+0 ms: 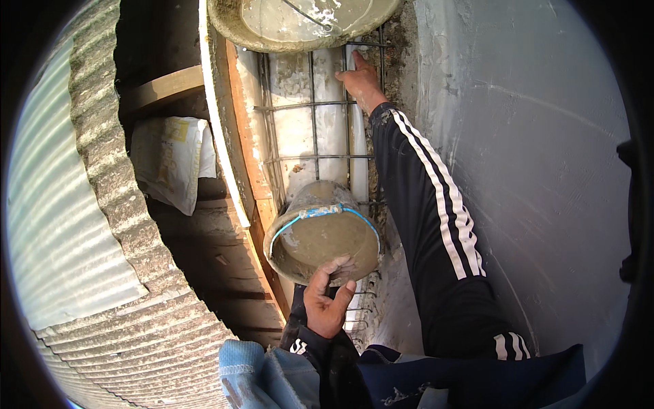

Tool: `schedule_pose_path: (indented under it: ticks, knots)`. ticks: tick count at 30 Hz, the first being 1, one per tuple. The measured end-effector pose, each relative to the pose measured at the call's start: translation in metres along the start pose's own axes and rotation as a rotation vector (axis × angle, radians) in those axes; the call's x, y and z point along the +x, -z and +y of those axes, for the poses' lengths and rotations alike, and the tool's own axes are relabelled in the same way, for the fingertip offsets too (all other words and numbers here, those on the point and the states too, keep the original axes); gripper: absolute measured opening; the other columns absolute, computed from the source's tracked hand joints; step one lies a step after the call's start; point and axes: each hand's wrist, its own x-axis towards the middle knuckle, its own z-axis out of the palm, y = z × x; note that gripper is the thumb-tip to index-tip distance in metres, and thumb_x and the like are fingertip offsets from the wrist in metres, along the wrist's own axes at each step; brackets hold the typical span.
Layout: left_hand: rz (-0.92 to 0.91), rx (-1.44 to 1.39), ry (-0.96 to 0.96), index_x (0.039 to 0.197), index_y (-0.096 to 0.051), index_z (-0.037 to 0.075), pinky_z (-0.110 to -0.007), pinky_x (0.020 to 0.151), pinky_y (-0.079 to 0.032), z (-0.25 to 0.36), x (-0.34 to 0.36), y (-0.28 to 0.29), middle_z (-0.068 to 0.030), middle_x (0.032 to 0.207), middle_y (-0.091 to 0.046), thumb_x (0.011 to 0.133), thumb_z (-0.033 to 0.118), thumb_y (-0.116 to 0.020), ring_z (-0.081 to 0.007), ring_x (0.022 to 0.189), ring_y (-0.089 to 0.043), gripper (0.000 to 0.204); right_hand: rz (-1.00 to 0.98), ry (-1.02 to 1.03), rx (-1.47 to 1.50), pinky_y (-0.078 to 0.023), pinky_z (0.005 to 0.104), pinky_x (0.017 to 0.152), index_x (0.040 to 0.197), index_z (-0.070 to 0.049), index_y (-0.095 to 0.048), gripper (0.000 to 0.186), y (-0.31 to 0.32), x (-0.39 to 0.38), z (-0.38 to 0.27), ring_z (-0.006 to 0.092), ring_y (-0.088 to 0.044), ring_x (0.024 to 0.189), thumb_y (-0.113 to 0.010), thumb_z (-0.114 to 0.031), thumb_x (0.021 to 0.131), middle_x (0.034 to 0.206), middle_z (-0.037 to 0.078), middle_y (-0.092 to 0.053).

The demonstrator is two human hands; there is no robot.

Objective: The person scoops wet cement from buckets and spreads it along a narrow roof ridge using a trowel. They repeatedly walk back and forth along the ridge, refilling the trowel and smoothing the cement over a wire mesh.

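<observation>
two hands: the left hand (325,303) is touching the bucket (320,238) at its near rim, the right hand (361,83) is resting just below the tub (235,31).
left grip: fingers are lying over the rim, the thumb standing apart; i cannot tell whether they are clamping.
right grip: thumb and forefinger are standing apart; the other fingers are hiding, and i cannot tell whether any is touching the rebar (314,129).
bucket: it is tipping its mouth toward the person, between boards (246,129) and wall (538,157); a blue handle (321,212) is crossing the mouth.
tub: the top edge is cutting it off; a thin dark line is crossing its inside, hard to identify.
in the way: the bucket is covering some rebar, the right sleeve (426,204) part of the wall.
gap: shadow is darkening it, a pale sack (170,160) lying inside.
roof: corrugated sheets (116,170) are filling the left, the dark round border cutting them off.
bottom: blue cloth (242,371) is bunching beside the left sleeve (334,365).
</observation>
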Motion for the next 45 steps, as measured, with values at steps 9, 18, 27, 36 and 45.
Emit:
schedule_pose_path:
  ticks: [9,18,27,36,45]
  knots:
    - [-0.198,-0.056,0.076,0.152,-0.045,-0.005,-0.042,0.114,-0.044,0.011,0.006,-0.016,-0.0210,0.137,-0.063,0.097,0.005,-0.068,-0.0284,0.130,-0.060,0.061,-0.104,-0.004,0.236,-0.040,0.0374,0.120,0.164,-0.016,-0.040,0.085,0.008,0.020,0.018,0.0332,-0.046,0.150,-0.072,-0.004,0.086,0.166,0.014,-0.044]
    - [-0.191,-0.028,0.085,0.153,-0.046,-0.004,-0.040,0.114,-0.043,0.011,0.013,0.008,-0.0195,0.137,-0.063,0.092,0.005,-0.072,-0.0274,0.130,-0.060,0.067,-0.016,-0.072,-0.408,-0.051,0.0369,0.110,0.147,-0.018,-0.063,0.058,0.017,0.000,0.010,0.0313,-0.065,0.130,-0.056,-0.002,0.092,0.141,0.013,-0.068]
    - [-0.225,-0.031,0.071,0.156,-0.040,-0.004,-0.044,0.114,-0.043,0.006,0.012,0.003,-0.0210,0.140,-0.061,0.094,0.012,-0.072,-0.0285,0.130,-0.059,0.071,0.033,0.047,-0.142,-0.053,0.0420,0.106,0.143,-0.006,-0.062,0.052,0.002,-0.001,0.041,0.0365,-0.067,0.124,-0.061,-0.007,0.091,0.136,0.021,-0.069]
    - [-0.152,-0.022,0.042,0.150,-0.049,-0.003,-0.040,0.112,-0.045,0.006,0.009,0.014,-0.0193,0.134,-0.066,0.093,0.005,-0.073,-0.0265,0.126,-0.063,0.063,-0.012,-0.173,-0.467,-0.055,0.0457,0.092,0.106,-0.002,-0.072,0.024,0.003,-0.125,0.097,0.0405,-0.072,0.105,-0.062,-0.004,0.083,0.104,0.023,-0.075]
    - [-0.170,-0.057,0.048,0.147,-0.052,-0.004,-0.039,0.112,-0.045,0.000,0.001,0.008,-0.0191,0.131,-0.068,0.092,0.003,-0.073,-0.0260,0.127,-0.063,0.059,-0.379,-0.178,-0.427,-0.053,0.0495,0.097,0.108,0.001,-0.073,0.027,-0.020,-0.091,0.127,0.0455,-0.068,0.112,-0.057,-0.007,0.088,0.118,0.027,-0.072]
